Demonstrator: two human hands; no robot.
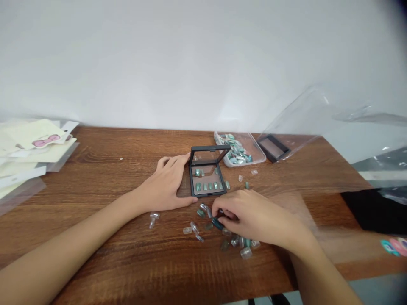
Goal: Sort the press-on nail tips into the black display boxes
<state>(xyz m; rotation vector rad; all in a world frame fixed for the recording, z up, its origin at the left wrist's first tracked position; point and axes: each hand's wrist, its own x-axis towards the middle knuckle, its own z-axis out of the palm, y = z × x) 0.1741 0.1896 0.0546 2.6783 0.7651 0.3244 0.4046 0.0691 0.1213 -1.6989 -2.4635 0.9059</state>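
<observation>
A black display case stands with its clear-windowed lid raised, and several green press-on nails sit inside. My left hand steadies its left side, thumb by the front corner and fingers at the hinge end. In front of the case, my right hand is curled over a loose pile of press-on nails. Its thumb and index fingertips close at a dark teal press-on nail. Clear and green nails lie around and below the hand, some partly hidden by it.
Behind the case, a clear plastic box contains many green and silvery nails. A black tray lies beside it under transparent plastic film. Cards in clear sleeves are stacked at the left. A white wall borders the wooden table.
</observation>
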